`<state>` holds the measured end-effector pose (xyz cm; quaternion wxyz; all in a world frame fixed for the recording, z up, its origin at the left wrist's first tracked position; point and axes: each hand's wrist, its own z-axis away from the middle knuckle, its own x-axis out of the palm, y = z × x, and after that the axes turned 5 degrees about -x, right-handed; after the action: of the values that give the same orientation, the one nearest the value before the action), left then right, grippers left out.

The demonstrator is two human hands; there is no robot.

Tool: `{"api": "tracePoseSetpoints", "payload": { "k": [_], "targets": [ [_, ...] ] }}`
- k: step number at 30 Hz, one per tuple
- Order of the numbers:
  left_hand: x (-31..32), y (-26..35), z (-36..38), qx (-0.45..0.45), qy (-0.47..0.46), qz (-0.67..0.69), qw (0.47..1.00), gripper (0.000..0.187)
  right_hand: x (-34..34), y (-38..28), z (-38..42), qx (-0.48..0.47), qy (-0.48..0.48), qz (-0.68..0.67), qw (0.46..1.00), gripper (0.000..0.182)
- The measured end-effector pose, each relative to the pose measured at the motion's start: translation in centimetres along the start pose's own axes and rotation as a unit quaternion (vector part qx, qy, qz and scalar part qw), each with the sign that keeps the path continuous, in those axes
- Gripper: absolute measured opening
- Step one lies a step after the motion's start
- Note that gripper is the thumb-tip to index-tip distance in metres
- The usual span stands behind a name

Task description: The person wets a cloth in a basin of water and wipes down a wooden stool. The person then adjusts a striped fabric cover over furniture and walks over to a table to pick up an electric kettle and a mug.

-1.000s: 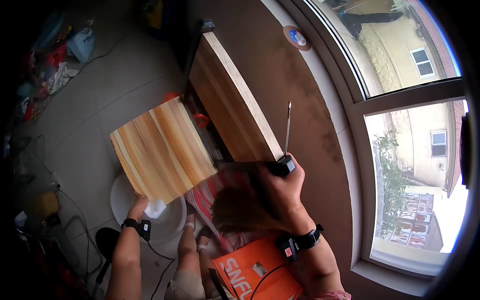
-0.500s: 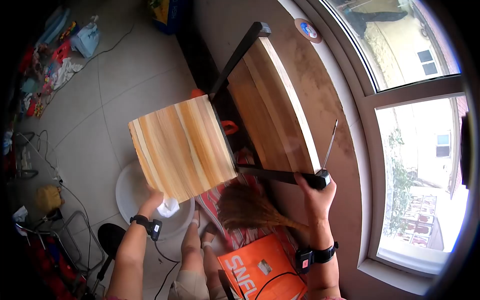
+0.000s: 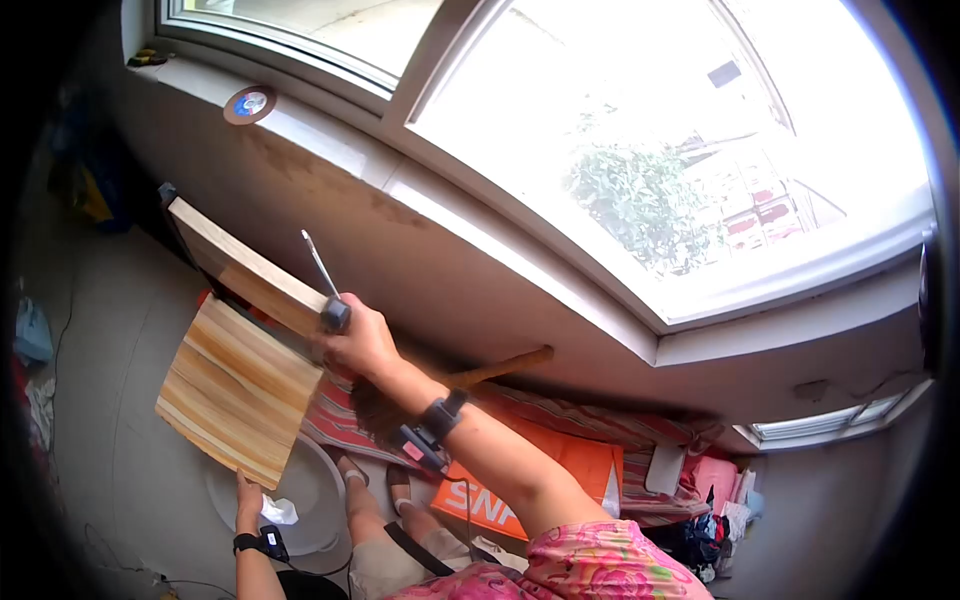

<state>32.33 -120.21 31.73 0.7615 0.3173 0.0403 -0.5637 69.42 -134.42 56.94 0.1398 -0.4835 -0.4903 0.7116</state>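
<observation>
My right hand [image 3: 355, 340] grips the corner of a black metal frame [image 3: 335, 315] that carries a pale wooden board [image 3: 245, 265]; a thin metal rod [image 3: 318, 260] sticks up from that corner. A second striped wooden panel [image 3: 235, 390] hangs from the frame, tilted. My left hand [image 3: 247, 497] holds this panel's lower edge from below, with a white cloth [image 3: 280, 512] beside the fingers. Both wrists wear black bands.
A white basin [image 3: 320, 480] sits on the tiled floor under the panel, next to my feet. A broom [image 3: 495, 368] lies against the wall over a striped mat [image 3: 560, 415] and an orange box [image 3: 500, 500]. A round disc [image 3: 250, 103] rests on the window sill.
The view has swung round toward the window. The frame with its boards now sits lower left, and my right arm reaches across to it. Both hands keep their hold.
</observation>
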Motion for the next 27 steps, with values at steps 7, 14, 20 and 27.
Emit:
{"api": "tracePoseSetpoints", "payload": {
  "k": [7, 14, 20, 27],
  "targets": [
    [-4.5, -1.6, 3.3, 0.027, -0.061, -0.005, 0.998, 0.052, -7.2, 3.6, 7.9, -0.009, -0.064, 0.021, 0.998, 0.029],
    [6.2, 10.8, 8.6, 0.077, -0.090, -0.025, 0.993, 0.048, -20.2, 13.8, 29.3, 0.116, 0.124, 0.096, 0.981, 0.032],
    [16.3, 17.4, 14.9, 0.144, -0.156, -0.101, 0.972, 0.045, -26.8, 18.6, 55.5, 0.300, 0.355, 0.045, 0.884, 0.034],
    [22.7, 21.0, 18.3, 0.199, -0.209, -0.178, 0.941, 0.043, -21.1, 16.9, 81.2, 0.463, 0.640, -0.090, 0.607, 0.034]
  ]
}}
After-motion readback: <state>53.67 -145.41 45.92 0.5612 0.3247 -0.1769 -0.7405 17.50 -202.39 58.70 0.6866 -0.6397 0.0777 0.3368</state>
